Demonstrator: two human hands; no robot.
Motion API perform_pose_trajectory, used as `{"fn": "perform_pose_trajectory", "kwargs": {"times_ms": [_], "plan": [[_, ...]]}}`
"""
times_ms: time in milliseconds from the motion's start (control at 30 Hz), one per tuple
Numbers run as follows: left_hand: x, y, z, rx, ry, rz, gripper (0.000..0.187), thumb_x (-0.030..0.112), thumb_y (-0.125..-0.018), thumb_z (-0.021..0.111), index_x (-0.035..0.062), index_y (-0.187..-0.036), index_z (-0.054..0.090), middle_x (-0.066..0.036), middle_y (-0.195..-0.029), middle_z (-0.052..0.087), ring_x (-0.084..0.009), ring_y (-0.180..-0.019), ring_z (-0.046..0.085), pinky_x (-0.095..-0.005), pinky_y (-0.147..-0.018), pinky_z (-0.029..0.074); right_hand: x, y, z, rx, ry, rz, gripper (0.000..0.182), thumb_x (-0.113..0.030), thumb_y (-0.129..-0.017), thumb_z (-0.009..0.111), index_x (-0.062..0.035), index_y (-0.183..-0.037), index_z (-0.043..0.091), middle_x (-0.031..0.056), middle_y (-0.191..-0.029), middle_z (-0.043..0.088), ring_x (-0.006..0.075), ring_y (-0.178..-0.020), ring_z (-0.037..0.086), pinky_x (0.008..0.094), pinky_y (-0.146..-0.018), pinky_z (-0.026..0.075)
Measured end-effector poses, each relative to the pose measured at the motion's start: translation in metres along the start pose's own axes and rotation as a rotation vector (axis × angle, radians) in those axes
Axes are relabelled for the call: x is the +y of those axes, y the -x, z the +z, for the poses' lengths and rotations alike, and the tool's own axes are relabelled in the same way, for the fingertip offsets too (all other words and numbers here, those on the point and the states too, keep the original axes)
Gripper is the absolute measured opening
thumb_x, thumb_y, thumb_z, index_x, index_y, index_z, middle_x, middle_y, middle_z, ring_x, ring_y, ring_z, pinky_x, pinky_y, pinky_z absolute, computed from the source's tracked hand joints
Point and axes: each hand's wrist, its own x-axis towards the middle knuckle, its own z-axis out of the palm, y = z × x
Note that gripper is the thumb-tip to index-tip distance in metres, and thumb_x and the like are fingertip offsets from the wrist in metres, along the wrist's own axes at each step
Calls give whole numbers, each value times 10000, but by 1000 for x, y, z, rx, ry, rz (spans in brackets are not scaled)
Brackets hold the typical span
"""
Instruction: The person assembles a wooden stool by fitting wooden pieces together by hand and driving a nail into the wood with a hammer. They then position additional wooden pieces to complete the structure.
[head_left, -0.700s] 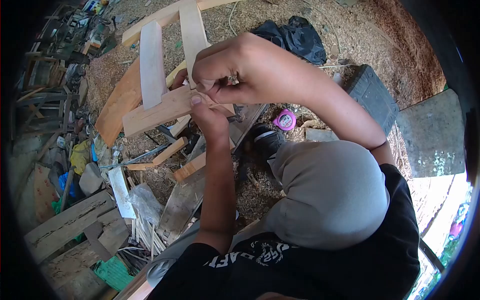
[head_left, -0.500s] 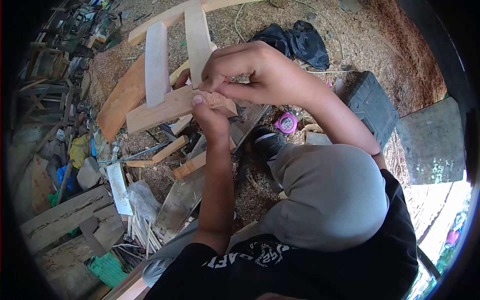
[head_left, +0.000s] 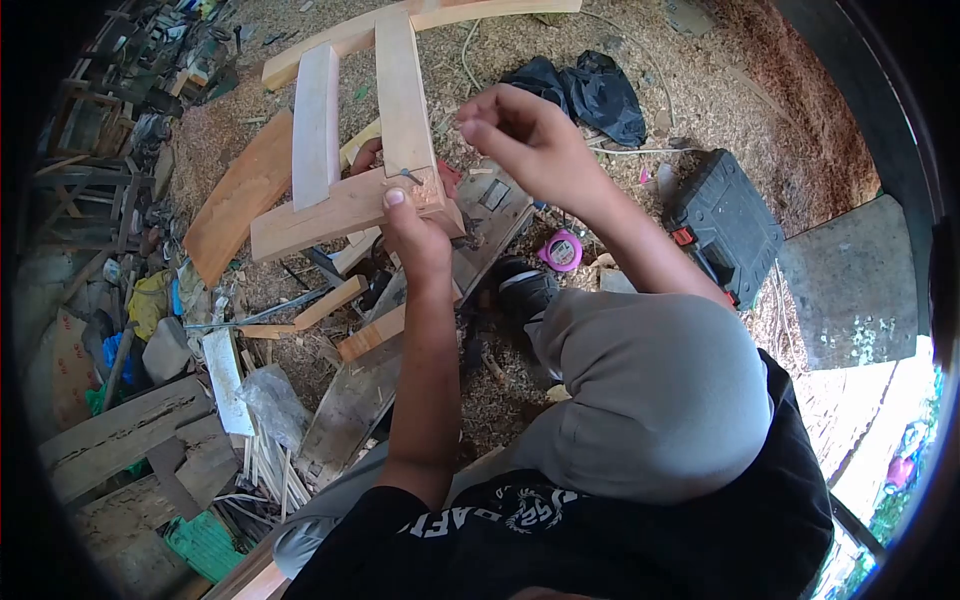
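My left hand (head_left: pixel 418 235) grips the corner of a pale wooden frame (head_left: pixel 330 215), thumb on top and fingertips partly hidden behind the wood. Close to that thumb, a nail (head_left: pixel 411 177) stands tilted out of the joint where an upright slat (head_left: pixel 402 100) meets the bottom rail. To the right of the frame, my right hand (head_left: pixel 540 150) hovers apart from it, fingers loosely curled and nothing visible in them. Something red (head_left: pixel 449 184) shows behind the joint, mostly hidden.
A pink tape measure (head_left: pixel 562 251) lies on the shavings-covered ground beside my shoe (head_left: pixel 527 289). Further right are a dark tool case (head_left: pixel 730 225) and a grey board (head_left: pixel 850 285). Black plastic bags (head_left: pixel 600 95) lie ahead. Wood scraps and clutter fill the left side.
My right hand has drawn away from the joint to the right, uncovering the nail in the wood. My left hand keeps its hold on the frame.
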Motion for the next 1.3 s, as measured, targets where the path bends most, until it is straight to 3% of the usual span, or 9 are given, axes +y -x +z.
{"fn": "perform_pose_trajectory", "kwargs": {"times_ms": [100, 167, 600, 667, 900, 1067, 1133, 1200, 1300], "plan": [[0, 1, -2, -39, 17, 54, 901, 718, -905, 519, -21, -1392, 351, -144, -865, 635, -203, -698, 643, -312, -626, 533, 10, -25, 4, -14, -122, 333, 591, -528, -993, 638, 56, -1051, 713, 87, -919, 687, 152, -854, 624, 306, -769, 510], [-5, 4, -9, -107, 23, 64, 834, 674, -926, 492, 59, -1459, 310, -154, -1083, 577, -233, -708, 619, -381, -606, 527, 7, -42, 16, -48, -170, 395, 561, -518, -1005, 625, 32, -1083, 706, 60, -915, 681, 122, -820, 603, 271, -745, 487], [-22, 22, -43, -12, 13, -100, 776, 707, -948, 335, 23, -1230, 567, -120, -970, 644, -246, -915, 640, -405, -829, 506, -3, -39, 64, -8, -297, 235, 484, -349, -921, 773, 77, -1067, 594, 86, -687, 660, 127, -406, 560, 286, -336, 423], [-10, 25, -51, -232, -10, -153, 765, 672, -965, 411, 9, -1325, 536, -110, -1119, 639, -209, -1033, 635, -358, -904, 504, -13, -35, 63, -36, -301, 295, 475, -331, -940, 758, 83, -1080, 571, 76, -653, 637, 120, -366, 525, 282, -326, 412], [-23, 19, -72, -433, 172, -21, 776, 692, -940, 424, 13, -1283, 582, -119, -1191, 641, -217, -1111, 620, -346, -953, 487, -14, -36, 64, -141, -184, 335, 452, -338, -980, 730, 70, -1121, 597, 87, -816, 691, 106, -573, 646, 253, -465, 520], [-26, 25, -74, -427, 49, 29, 480, 338, -1035, 549, -16, -1360, 541, -113, -1242, 639, -209, -1147, 612, -350, -999, 473, 1, -43, 66, -58, -281, 274, 484, -334, -971, 755, 79, -1190, 630, 90, -1033, 703, 124, -955, 659, 292, -874, 528], [-21, 28, -68, -415, -26, 93, 414, 250, -1043, 549, -23, -1353, 549, -105, -1247, 639, -193, -1124, 607, -343, -984, 475, 4, -45, 67, -70, -284, 268, 489, -337, -972, 755, 81, -1194, 632, 87, -1022, 705, 123, -925, 663, 293, -852, 536], [-18, 29, -66, -408, -102, 146, 354, 163, -1051, 550, -30, -1347, 558, -98, -1252, 639, -176, -1101, 602, -336, -968, 477, 4, -44, 69, 25, -311, 184, 415, -281, -961, 753, 95, -1087, 633, 111, -881, 714, 141, -714, 677, 298, -610, 555], [-17, 27, -63, -426, -117, 149, 320, 180, -1061, 549, -25, -1305, 582, -78, -1208, 642, -149, -1028, 584, -313, -913, 478, -3, -45, 63, -42, -242, 196, 447, -354, -974, 741, 58, -1128, 660, 64, -949, 702, 104, -846, 657, 276, -770, 536]]}}
